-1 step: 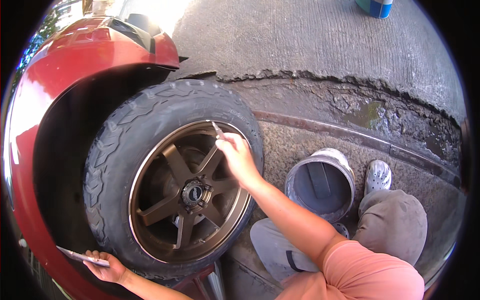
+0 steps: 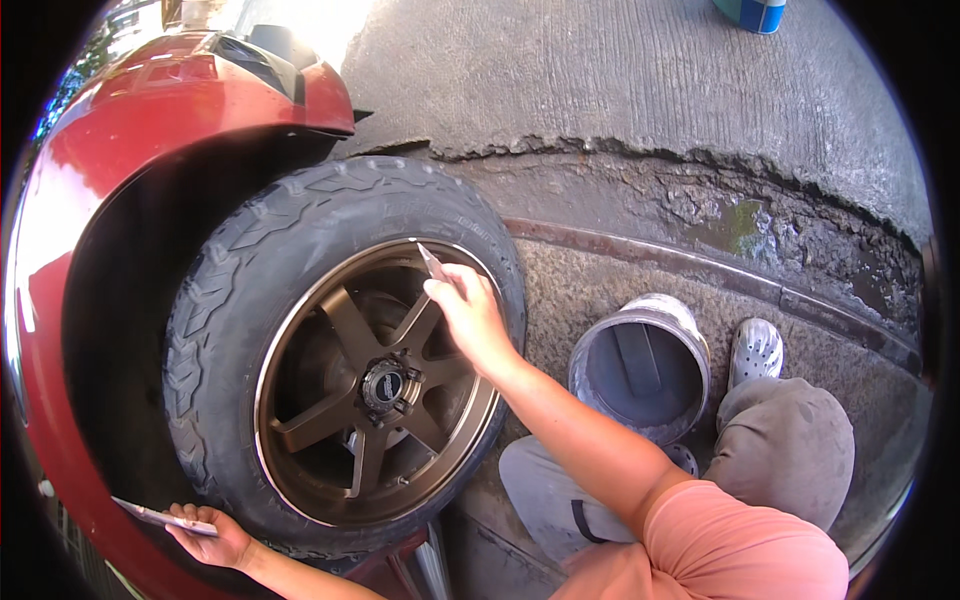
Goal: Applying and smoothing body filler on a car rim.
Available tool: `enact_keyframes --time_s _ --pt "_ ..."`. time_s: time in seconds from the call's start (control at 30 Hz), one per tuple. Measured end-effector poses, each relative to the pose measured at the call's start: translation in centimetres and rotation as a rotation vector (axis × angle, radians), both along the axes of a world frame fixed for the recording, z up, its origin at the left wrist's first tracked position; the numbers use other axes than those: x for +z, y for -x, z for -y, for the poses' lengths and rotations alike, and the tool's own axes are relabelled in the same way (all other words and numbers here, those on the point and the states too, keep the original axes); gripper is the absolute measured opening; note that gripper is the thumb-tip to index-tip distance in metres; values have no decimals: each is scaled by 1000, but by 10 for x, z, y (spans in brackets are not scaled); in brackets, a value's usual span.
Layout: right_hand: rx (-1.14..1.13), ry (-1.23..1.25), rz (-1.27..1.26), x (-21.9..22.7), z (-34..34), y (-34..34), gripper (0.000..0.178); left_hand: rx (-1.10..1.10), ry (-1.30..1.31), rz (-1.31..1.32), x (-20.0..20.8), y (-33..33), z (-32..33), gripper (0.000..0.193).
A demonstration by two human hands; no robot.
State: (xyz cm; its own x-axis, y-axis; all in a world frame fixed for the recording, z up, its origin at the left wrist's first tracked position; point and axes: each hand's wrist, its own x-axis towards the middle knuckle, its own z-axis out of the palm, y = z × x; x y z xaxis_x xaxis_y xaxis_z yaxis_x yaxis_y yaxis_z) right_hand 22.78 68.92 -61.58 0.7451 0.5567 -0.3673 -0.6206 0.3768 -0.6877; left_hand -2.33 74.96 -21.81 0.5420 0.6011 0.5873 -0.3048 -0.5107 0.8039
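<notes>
My right hand is closed on a thin pointed tool. Its tip meets the upper rim of a bronze wheel, where the metal borders the black tire. Low on the left, my left hand grips a long flat pale strip, close to the tire's tread and the red fender. The strip's exact kind cannot be made out. Bronze spokes run to a dark center cap. The wheel is under the red vehicle's arch, turned outward.
A bucket with a grey-coated inside stands right of the tire, beside my clog. Beyond runs a metal edge strip, then a broken concrete edge with a muddy puddle. A blue-and-white container is at the far right.
My right hand has shifted slightly left, and the pointed tool has turned to show more of its flat side. The left hand has hardly moved.
</notes>
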Motion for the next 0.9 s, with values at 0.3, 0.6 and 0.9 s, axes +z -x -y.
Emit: enact_keyframes --time_s 0.3,0.6,0.9 --pt "44 192 58 23 -1 -8 58 -12 3 -58 7 1 -4 26" --pt "-38 254 160 25 -13 -3 57 50 -15 -63 7 -5 2 22" --pt "-73 248 176 21 -23 6 54 50 -25 -79 6 -6 2 21"
